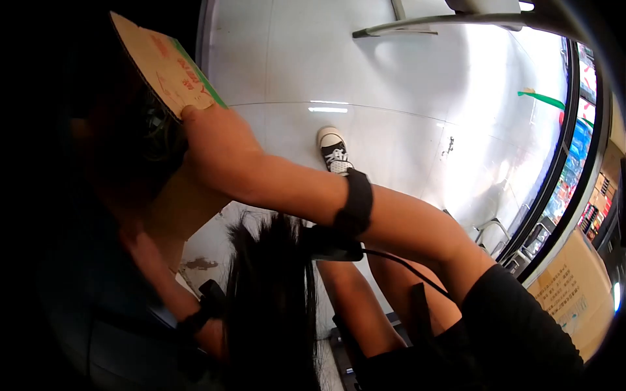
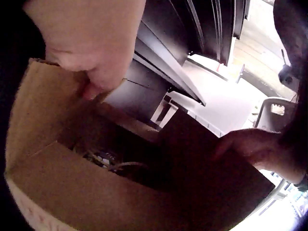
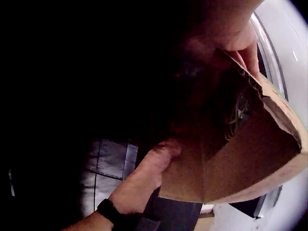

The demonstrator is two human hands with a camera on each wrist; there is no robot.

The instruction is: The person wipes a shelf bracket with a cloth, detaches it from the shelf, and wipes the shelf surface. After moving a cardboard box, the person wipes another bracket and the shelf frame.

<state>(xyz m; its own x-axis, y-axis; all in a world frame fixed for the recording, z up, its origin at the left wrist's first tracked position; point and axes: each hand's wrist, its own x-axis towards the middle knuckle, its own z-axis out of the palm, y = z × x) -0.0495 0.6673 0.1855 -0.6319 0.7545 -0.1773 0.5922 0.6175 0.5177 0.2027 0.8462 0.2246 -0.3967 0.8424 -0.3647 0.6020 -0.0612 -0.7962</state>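
Note:
An open cardboard box (image 1: 171, 73) with red print and a green band stands at the left of the head view. My right hand (image 1: 218, 146) grips its upper edge, fingers bent over the rim; the same grip shows at the top of the right wrist view. Lower down, my left hand (image 1: 145, 253) holds the opposite side. In the left wrist view, my left hand (image 2: 91, 41) has its thumb inside a flap (image 2: 45, 103). Thin, shiny, wire-like pieces (image 2: 108, 161) lie in the dark inside of the box.
A shoe (image 1: 334, 148) rests on the pale tiled floor (image 1: 287, 65). Metal chair legs (image 1: 417, 26) stand at the top. A dark-framed glass door (image 1: 554, 163) and another printed carton (image 1: 570, 293) are at the right. Hair hangs across the lower middle.

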